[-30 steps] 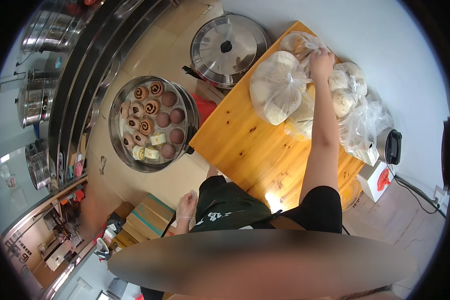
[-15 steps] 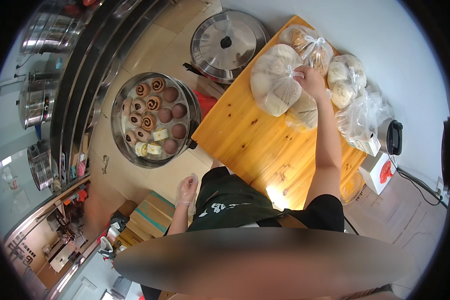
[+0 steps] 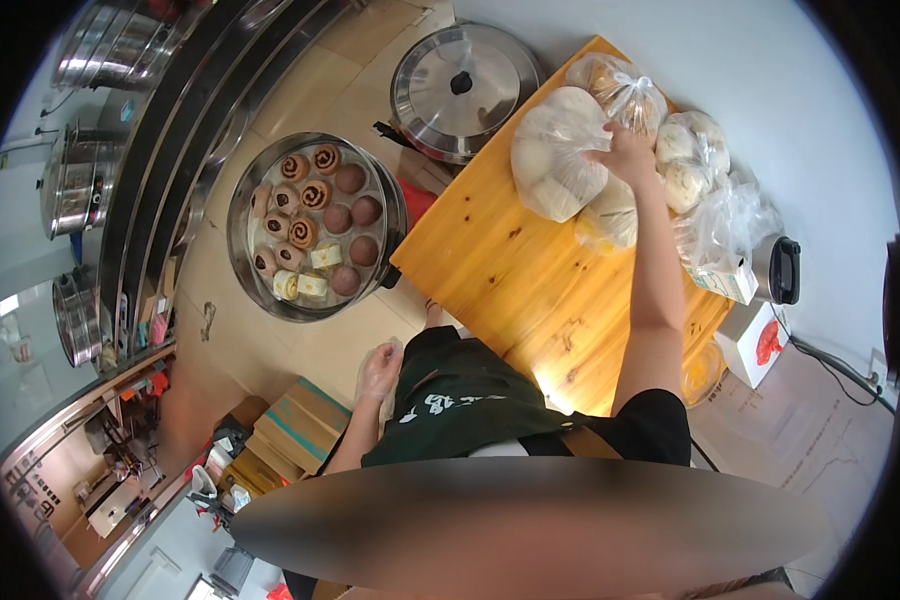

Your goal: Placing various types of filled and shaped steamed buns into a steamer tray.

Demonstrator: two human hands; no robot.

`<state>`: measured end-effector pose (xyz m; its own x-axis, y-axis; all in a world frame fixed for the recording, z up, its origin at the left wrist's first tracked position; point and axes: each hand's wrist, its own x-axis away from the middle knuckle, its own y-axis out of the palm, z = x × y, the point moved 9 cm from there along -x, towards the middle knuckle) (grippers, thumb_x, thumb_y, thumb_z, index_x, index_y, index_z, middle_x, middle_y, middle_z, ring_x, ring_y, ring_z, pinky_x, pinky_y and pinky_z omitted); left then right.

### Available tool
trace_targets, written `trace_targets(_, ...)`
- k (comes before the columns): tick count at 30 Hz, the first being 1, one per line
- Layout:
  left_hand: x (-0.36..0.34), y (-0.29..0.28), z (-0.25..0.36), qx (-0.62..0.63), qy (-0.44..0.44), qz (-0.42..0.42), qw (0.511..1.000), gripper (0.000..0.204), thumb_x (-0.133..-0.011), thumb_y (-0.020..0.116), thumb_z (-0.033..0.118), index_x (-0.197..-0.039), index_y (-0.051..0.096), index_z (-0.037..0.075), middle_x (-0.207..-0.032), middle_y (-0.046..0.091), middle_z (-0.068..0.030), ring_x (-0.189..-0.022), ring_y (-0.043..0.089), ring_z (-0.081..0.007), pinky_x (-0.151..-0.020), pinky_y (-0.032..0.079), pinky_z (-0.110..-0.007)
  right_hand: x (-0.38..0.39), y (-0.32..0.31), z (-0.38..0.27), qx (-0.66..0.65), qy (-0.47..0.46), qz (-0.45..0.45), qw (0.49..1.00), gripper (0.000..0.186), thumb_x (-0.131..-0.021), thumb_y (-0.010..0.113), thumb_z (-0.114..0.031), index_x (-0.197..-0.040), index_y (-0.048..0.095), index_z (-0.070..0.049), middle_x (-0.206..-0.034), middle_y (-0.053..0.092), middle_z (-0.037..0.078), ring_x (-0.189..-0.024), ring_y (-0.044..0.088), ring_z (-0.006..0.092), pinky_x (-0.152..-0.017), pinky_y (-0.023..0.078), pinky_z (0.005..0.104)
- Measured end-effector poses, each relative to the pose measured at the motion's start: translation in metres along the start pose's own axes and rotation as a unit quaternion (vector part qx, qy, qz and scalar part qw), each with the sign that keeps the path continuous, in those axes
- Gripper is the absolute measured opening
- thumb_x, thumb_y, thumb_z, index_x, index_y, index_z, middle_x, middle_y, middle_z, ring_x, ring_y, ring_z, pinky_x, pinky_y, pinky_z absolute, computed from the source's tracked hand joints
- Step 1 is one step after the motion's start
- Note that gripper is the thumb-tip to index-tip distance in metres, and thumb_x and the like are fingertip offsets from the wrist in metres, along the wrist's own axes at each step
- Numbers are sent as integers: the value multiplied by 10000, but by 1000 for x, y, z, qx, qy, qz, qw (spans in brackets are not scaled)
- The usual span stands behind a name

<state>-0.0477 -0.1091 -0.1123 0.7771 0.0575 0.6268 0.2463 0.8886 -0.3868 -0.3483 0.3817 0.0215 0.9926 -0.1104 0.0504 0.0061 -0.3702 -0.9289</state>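
In the head view, the right hand [image 3: 630, 158] is at the neck of a clear bag [image 3: 558, 150], far on the wooden table [image 3: 490, 260]; the gloved left hand [image 3: 378, 370] is nearer, at left; whether either pinches, I cannot tell.

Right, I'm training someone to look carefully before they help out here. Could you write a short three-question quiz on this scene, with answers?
1. How many plain, round brown buns lie in the large metal pan?
2. Which hand wears a clear glove: left or right?
3. True or false: the right hand is at the metal pan.

Key:
1. Five.
2. The left hand.
3. False: it is at a clear plastic bag above the wooden table.
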Motion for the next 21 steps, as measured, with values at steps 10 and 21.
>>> trace_targets(10, 1, -2, -25, 39, 27, 0, 999, 263, -845, 561, 161, -1041, 520, -9, -897, 566, -55, -816, 523, -120, -749, 431, -253, -23, 52, 20, -71, 120, 36, 990, 385, -748, 594, -373, -829, 611, 3, -844, 618, 205, -824, 598, 324, -724, 458, 377)
trace_targets(21, 4, 1, -8, 26, 70, 1, 997, 294, -843, 562, 217, -1021, 541, -17, -854, 587, -83, -792, 547, -133, -722, 445, -272, 70, 9, -61, -343, 12, -74, 936, 235, -791, 613, -199, -749, 522, 13, -605, 463, 17, -575, 431, 92, -511, 347, 261)
